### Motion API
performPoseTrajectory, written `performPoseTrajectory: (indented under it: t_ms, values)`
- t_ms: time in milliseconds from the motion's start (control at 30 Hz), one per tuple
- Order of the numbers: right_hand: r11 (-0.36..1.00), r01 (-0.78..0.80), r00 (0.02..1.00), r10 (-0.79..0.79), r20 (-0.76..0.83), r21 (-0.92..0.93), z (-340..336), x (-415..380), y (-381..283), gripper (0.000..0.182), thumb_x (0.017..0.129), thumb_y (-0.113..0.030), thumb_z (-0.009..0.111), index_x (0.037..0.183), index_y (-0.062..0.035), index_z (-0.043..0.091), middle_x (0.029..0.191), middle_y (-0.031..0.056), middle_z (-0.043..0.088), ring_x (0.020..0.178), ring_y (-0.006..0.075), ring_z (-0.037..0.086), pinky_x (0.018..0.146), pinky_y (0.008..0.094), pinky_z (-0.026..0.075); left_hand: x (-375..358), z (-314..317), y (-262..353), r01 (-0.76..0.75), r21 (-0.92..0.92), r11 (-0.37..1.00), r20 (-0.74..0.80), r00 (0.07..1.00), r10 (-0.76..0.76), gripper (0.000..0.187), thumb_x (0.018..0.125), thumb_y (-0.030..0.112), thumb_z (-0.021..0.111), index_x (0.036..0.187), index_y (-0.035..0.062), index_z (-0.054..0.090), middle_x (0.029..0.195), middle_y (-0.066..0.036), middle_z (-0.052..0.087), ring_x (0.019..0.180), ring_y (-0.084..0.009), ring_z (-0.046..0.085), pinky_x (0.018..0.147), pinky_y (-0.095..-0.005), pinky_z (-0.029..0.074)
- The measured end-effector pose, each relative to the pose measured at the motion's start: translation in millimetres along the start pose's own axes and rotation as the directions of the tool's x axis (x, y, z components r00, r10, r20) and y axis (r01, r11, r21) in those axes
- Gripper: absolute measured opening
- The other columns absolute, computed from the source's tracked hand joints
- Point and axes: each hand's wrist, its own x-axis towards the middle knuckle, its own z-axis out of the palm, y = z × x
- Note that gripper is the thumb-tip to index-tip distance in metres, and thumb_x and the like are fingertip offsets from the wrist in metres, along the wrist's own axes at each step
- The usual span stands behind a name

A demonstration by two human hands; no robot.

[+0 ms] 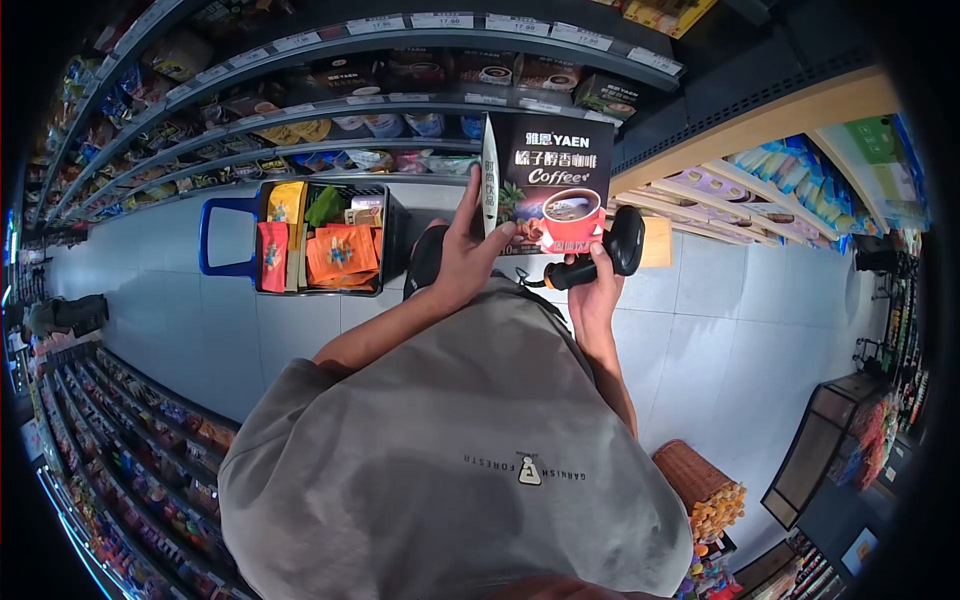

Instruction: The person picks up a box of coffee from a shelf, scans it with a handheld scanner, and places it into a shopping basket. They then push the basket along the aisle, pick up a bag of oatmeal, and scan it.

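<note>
YAEN coffee box (548,180): prob. light, stiff cardbd, dentable; grip sides. L hand (470,258) holds it; R hand (597,288) holds blk scanner (627,240).

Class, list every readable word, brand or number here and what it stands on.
"雅恩YAEN": held coffee box, front
"榛子醇香咖啡": same front
"Coffee": same front
"时尚饮品": box's side panel
"YAEN": shelf box
"GARNISH": shirt, upside down
Too small or blurred: price tags, the coffee box's bottom print, basket packets.
</note>
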Motion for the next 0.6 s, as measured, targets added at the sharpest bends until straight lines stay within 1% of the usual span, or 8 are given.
performPoseTrajectory:
  t_ms: [67, 133, 267, 333, 433, 533, 567, 600]
  values:
    - [1.0, 0.0, 1.0, 0.0, -0.006, 0.003, 3, -1, 0, 0.032, 0.084, -0.01, 0.058, 0.113, -0.0032, 0.046, 0.097, 0.0074, 0.053, 0.079, 0.0158, 0.054, 0.067, 0.0301, 0.047, -1, 0, 0, 0.003, -0.002, 1.0, -0.005, 1.0, -0.003, 0.072, 0.088, -0.003, 0.048, 0.146, 0.0053, 0.006, 0.132, -0.01, 0.042, 0.11, -0.0129, 0.047, 0.091, -0.0253, 0.042]
    - [0.999, 0.023, 0.997, -0.019, -0.078, 0.043, 8, -3, -1, 0.022, 0.083, -0.008, 0.061, 0.102, -0.0012, 0.053, 0.088, 0.0067, 0.057, 0.072, 0.0154, 0.053, 0.065, 0.0288, 0.044, 0, -2, -3, -0.008, 0.018, 1.0, 0.004, 1.0, 0.008, 0.074, 0.088, -0.006, 0.049, 0.145, 0.0028, 0.002, 0.138, -0.013, 0.036, 0.098, -0.0104, 0.053, 0.083, -0.0219, 0.046]
    - [0.998, 0.037, 0.996, -0.033, -0.084, 0.052, 9, -6, -4, 0.024, 0.082, -0.006, 0.061, 0.104, -0.0006, 0.052, 0.091, 0.0068, 0.057, 0.073, 0.0153, 0.054, 0.064, 0.0288, 0.045, -1, -3, -7, -0.017, 0.03, 0.999, 0.012, 1.0, 0.016, 0.072, 0.089, -0.005, 0.048, 0.145, 0.0006, 0.003, 0.139, -0.013, 0.034, 0.106, -0.0123, 0.049, 0.09, -0.023, 0.042]
    - [0.996, 0.068, 0.99, -0.061, -0.128, 0.052, 9, -7, -6, 0.026, 0.082, -0.005, 0.062, 0.106, 0.0001, 0.052, 0.095, 0.007, 0.056, 0.074, 0.0148, 0.054, 0.063, 0.0284, 0.046, 1, -4, -12, -0.033, 0.055, 0.998, -0.003, 0.999, 0.034, 0.07, 0.09, -0.004, 0.047, 0.144, -0.001, 0.003, 0.14, -0.013, 0.033, 0.115, -0.0136, 0.044, 0.095, -0.0236, 0.037]
    - [0.993, 0.101, 0.987, -0.092, -0.13, 0.067, 11, -10, -10, 0.029, 0.08, -0.002, 0.063, 0.107, 0.0003, 0.051, 0.097, 0.0068, 0.056, 0.074, 0.0148, 0.054, 0.063, 0.0282, 0.046, 4, -5, -21, -0.051, 0.053, 0.997, 0.027, 0.998, 0.049, 0.068, 0.091, -0.003, 0.045, 0.144, -0.0005, 0.004, 0.141, -0.012, 0.032, 0.12, -0.0139, 0.04, 0.097, -0.0235, 0.035]
    - [0.99, 0.128, 0.985, -0.12, -0.122, 0.065, -1, -6, -6, 0.032, 0.079, -0.001, 0.064, 0.108, 0.0005, 0.051, 0.096, 0.0069, 0.055, 0.074, 0.015, 0.054, 0.063, 0.0283, 0.046, 4, -3, -19, 0.024, -0.033, 0.999, 0.056, 0.998, -0.022, 0.066, 0.092, -0.003, 0.044, 0.144, -0.0002, 0.005, 0.141, -0.011, 0.032, 0.119, -0.0142, 0.041, 0.097, -0.0239, 0.036]
    - [0.99, 0.142, 0.983, -0.14, -0.119, 0.008, 3, -7, -8, 0.027, 0.083, -0.005, 0.059, 0.109, -0.0006, 0.051, 0.091, 0.0077, 0.057, 0.072, 0.0143, 0.053, 0.063, 0.0276, 0.046, 3, -2, -17, 0.031, -0.034, 0.999, 0.06, 0.998, -0.028, 0.066, 0.092, -0.003, 0.044, 0.144, -0.0002, 0.005, 0.141, -0.011, 0.032, 0.119, -0.0142, 0.041, 0.097, -0.0239, 0.036]
    - [0.99, 0.142, 0.982, -0.14, -0.124, 0.008, 4, -6, -9, 0.027, 0.083, -0.005, 0.059, 0.109, -0.0006, 0.051, 0.091, 0.0077, 0.057, 0.072, 0.0143, 0.053, 0.063, 0.0276, 0.046, 3, -3, -15, 0.055, -0.046, 0.997, 0.067, 0.996, -0.052, 0.065, 0.092, -0.003, 0.044, 0.145, 0.0, 0.005, 0.141, -0.011, 0.031, 0.12, -0.0143, 0.041, 0.097, -0.0242, 0.036]
